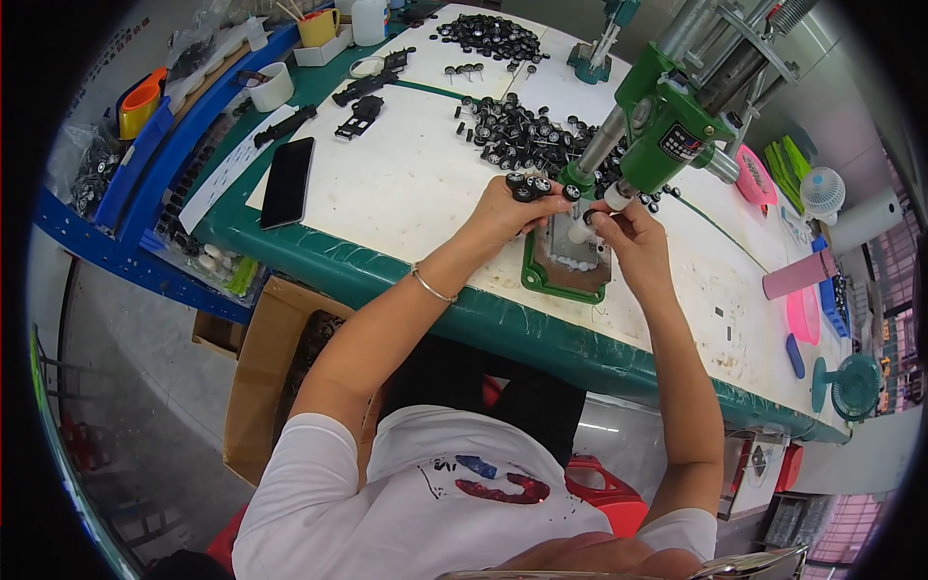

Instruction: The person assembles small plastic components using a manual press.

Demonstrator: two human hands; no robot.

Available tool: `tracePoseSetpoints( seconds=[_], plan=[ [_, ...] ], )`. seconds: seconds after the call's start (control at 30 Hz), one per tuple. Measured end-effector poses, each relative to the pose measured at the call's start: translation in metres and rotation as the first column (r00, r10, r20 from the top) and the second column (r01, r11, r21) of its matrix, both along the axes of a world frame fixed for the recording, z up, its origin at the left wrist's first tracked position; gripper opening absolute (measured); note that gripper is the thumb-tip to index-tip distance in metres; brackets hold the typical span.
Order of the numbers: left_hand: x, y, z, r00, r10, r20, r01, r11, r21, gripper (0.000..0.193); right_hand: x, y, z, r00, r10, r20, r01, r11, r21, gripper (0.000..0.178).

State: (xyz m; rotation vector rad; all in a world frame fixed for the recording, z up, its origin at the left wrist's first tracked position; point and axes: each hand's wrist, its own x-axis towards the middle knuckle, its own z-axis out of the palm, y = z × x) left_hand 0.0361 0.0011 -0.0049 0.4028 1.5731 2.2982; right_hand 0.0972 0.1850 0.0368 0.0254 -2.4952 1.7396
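My left hand [509, 213] is closed around several small toy wheels [527, 188], black tyres with silver hubs. One more wheel [571, 192] sits at its thumb and fingertips. Close by, my right hand [638, 247] pinches a black toy wheel [591, 217] between thumb and fingers. Both hands meet over the base plate [538, 282] of a green bench press [667, 135], beside a white fixture [581, 233]. Just above my right fingers is the press's white tip [619, 197]. Whether an axle joins the two pinched wheels is hidden.
Piles of toy wheels [522, 133] lie behind the press. Black toy chassis [360, 116] and a phone [287, 182] rest on the left. A pink cylinder [798, 275], a pink basket [754, 176] and a small green fan [855, 387] are on the right. Below stands a cardboard box [261, 377].
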Motion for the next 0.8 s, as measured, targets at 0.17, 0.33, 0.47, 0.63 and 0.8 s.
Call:
tracePoseSetpoints(
  seconds=[0.17,0.33,0.47,0.63,0.8],
  plan=[
    [0.001,0.000,0.000,1.000,-0.005,-0.019,0.004,1.000,-0.020,0.024,0.007,0.004,-0.010,0.870,0.176,-0.461,0.063,0.887,0.458,0.017],
    [0.002,0.000,0.002,1.000,0.013,-0.027,-0.013,1.000,-0.005,0.023,0.011,0.006,-0.005,0.820,0.262,-0.509,0.118,0.792,0.598,0.018],
    [0.004,0.000,0.005,0.999,0.016,-0.043,-0.015,1.000,0.013,0.023,0.010,-0.003,-0.002,0.888,0.147,-0.435,0.111,0.850,0.515,0.020],
    [0.009,0.004,0.019,0.997,-0.010,-0.078,0.007,0.999,-0.043,0.020,0.005,0.003,-0.004,0.951,0.121,-0.283,-0.017,0.939,0.344,0.022],
    [0.008,0.010,0.017,0.992,-0.029,-0.123,0.021,0.998,-0.065,0.021,0.006,0.001,-0.002,0.998,0.024,0.050,-0.028,0.995,0.094,0.020]
  ],
)
